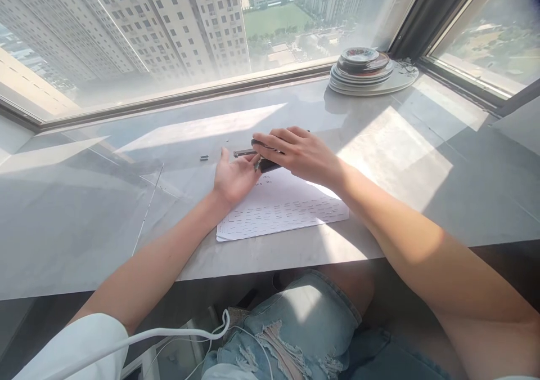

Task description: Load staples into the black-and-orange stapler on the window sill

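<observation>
Over some printed sheets of paper [282,211], my right hand [301,152] is wrapped from above round a black stapler [270,165]. The stapler's silver staple channel [245,152] sticks out to the left, apart from the black lower part. Palm up, my left hand [234,178] is at the stapler's left end with its fingers against it. My left thumb points up, away from the stapler. Where the left fingertips end is partly hidden. Two short strips of staples [204,157] lie on the counter left of my left hand.
A stack of plates [365,70] stands at the back right by the window. The grey stone counter [84,228] ends in a front edge above my lap. A white cable [177,331] hangs in front of my left sleeve. Bright sun patches cross the counter.
</observation>
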`<state>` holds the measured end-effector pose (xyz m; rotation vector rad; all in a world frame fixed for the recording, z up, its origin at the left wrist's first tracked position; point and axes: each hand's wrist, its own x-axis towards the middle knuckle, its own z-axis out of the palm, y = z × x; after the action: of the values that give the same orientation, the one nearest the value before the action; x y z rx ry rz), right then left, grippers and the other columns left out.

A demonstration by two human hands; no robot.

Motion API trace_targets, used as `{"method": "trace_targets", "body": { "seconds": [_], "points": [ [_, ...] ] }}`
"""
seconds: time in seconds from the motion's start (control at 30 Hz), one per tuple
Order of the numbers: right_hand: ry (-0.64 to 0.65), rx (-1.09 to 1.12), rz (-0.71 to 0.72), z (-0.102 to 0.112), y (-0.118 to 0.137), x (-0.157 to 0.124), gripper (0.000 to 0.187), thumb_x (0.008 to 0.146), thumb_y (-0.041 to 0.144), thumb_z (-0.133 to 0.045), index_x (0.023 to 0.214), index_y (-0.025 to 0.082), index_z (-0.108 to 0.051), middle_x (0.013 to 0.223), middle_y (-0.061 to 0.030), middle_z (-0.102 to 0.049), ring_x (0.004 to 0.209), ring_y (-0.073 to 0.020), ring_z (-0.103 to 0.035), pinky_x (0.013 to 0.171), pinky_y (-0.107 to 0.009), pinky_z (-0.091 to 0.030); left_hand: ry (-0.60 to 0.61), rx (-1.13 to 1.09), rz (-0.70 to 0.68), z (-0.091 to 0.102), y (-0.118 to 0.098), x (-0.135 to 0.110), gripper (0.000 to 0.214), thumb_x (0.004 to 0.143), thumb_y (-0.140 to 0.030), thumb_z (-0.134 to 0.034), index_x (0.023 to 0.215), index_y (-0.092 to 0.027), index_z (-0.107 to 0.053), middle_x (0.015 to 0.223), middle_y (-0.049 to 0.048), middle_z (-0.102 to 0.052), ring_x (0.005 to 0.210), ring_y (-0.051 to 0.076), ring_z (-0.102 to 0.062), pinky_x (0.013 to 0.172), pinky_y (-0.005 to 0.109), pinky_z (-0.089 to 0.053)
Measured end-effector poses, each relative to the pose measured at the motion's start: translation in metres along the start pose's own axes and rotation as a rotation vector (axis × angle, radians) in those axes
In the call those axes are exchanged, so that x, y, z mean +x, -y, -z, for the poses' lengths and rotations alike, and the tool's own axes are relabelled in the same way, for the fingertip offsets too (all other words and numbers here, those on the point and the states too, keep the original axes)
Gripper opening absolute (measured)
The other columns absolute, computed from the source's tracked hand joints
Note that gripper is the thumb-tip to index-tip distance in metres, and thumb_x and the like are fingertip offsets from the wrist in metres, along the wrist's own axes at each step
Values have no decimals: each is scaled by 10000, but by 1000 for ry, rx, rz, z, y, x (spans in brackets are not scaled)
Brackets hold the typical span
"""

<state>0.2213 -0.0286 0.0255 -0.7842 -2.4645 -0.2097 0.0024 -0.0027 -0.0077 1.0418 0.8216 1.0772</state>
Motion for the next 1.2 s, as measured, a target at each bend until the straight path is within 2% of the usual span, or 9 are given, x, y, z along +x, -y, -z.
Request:
{"method": "trace_targets", "body": {
  "seconds": [0.1, 0.2, 0.33, 0.47, 0.57, 0.67, 0.8, 0.97, 1.2],
  "points": [
    [-90, 112, -116, -2, -7, -2, 484, 1006, 206, -529, 1480, 281, -473, 1528, -69, -524, 1296, -313, -516, 1049, -522, -460, 38, -57, 25, 0, -2, -1, 711, 1030, -678, -246, 1212, -136, -668, 1269, 200, -688, 1422, 422, -497, 1080, 625, -534],
    [-203, 301, -309, 0, -18, -8, 380, 999, 264, -551, 1377, 230, -577, 1295, -78, -656, 1138, -273, -604, 945, -456, -512, 53, -105, 20, 3, -1, 1, 724, 1030, -679, -227, 1279, -140, -641, 1323, 202, -664, 1462, 400, -458, 1091, 603, -532],
    [-187, 601, -454, 6, -36, -22, 372, 902, 368, -699, 1202, 152, -665, 935, -34, -671, 852, -195, -614, 738, -335, -509, 2, -111, -10, 5, 0, 4, 591, 1058, -575, -292, 1321, -154, -612, 1384, 187, -630, 1482, 369, -439, 1123, 560, -521],
    [22, 823, -372, 12, -44, -28, 393, 811, 423, -789, 1066, 135, -703, 842, -8, -655, 765, -155, -577, 669, -282, -461, -53, -102, -34, 3, -4, 5, 409, 1045, -290, -365, 1352, -157, -600, 1446, 155, -598, 1480, 332, -451, 1190, 522, -469],
    [210, 866, -273, 16, -39, -24, 367, 798, 441, -795, 1016, 154, -724, 818, 1, -677, 766, -147, -575, 677, -263, -448, -75, -135, -46, 0, -7, 4, 484, 980, -107, -355, 1413, -170, -563, 1495, 119, -576, 1481, 278, -457, 1239, 481, -413],
    [298, 846, -207, 19, -33, -18, 333, 796, 441, -794, 986, 174, -738, 793, 12, -697, 771, -148, -580, 696, -253, -440, -78, -193, -45, -3, -8, 2, 567, 955, -36, -367, 1482, -193, -500, 1534, 93, -552, 1495, 232, -435, 1269, 424, -367],
    [324, 790, -165, 16, -32, -15, 306, 799, 425, -789, 1002, 199, -750, 791, 28, -709, 757, -150, -587, 699, -256, -427, -54, -247, -29, -6, -9, 2, 537, 1000, -45, -383, 1497, -223, -483, 1550, 74, -541, 1506, 208, -416, 1265, 361, -370],
    [322, 722, -146, 6, -36, -19, 347, 834, 377, -752, 1132, 201, -742, 875, 16, -734, 743, -138, -583, 698, -259, -422, -12, -217, -57, -10, -8, 2, 404, 1038, -135, -479, 1419, -235, -571, 1473, 66, -615, 1464, 220, -480, 1217, 345, -453],
    [287, 751, -181, 6, -37, -20, 440, 841, 453, -768, 1202, 203, -739, 954, -14, -755, 813, -149, -635, 754, -279, -488, 0, -61, -98, -6, -5, 3, 263, 902, -289, -777, 1148, -207, -730, 1255, 73, -745, 1244, 229, -683, 1031, 291, -606]
  ]
}}
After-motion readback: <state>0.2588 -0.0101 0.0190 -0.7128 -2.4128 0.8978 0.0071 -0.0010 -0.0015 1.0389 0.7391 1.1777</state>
